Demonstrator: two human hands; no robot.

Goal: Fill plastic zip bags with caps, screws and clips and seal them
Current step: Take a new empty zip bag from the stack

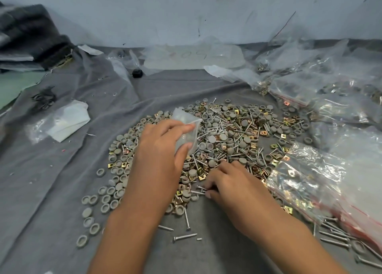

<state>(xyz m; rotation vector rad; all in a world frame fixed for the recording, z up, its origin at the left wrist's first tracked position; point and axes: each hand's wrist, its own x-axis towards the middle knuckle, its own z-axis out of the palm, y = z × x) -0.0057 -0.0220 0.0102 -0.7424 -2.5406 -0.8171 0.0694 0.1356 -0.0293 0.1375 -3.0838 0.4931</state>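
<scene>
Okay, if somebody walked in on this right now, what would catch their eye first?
Most likely the big heap of grey caps, screws and brass clips spread over the grey cloth in the middle. Next, the left hand above the heap, holding a small clear zip bag in its grip, while the right hand pinches screws at the heap's near edge. Filled, red-striped bags pile up on the right.

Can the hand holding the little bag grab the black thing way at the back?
Probably not right now. The left hand already grips the small bag, and the black knob lies far beyond the pile, near the wall. Nothing blocks the cloth between them.
</scene>
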